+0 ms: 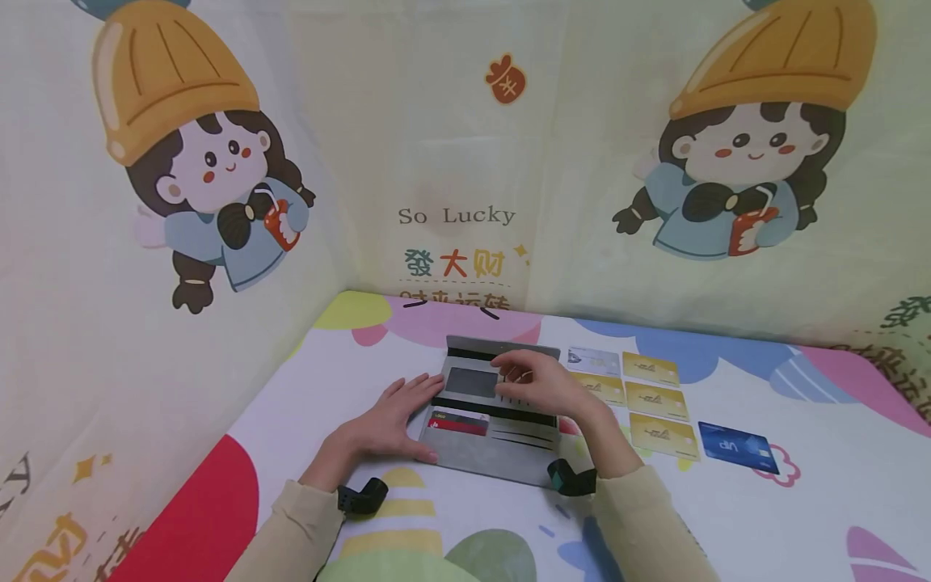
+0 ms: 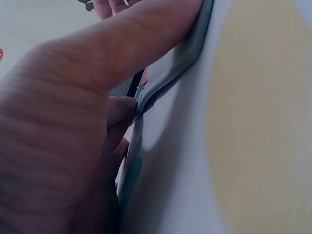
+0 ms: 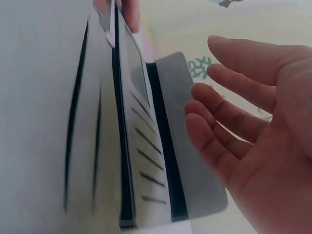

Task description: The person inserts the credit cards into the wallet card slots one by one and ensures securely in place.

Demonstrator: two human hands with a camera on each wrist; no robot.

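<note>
- While the left hand (image 1: 389, 420) presses flat on the grey wallet (image 1: 489, 416), its fingers partly hide the card slots.
- Right hand (image 1: 538, 381) hovers over the wallet, fingers loose, holding nothing visible.

one wallet (image 1: 502, 440) — six loose cards (image 1: 658, 400) — two hands

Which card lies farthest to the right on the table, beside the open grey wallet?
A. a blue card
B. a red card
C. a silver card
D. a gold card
A: in the head view the blue card lies alone at the right end of the row, past the gold cards, while the grey wallet sits to their left under both hands.
</note>
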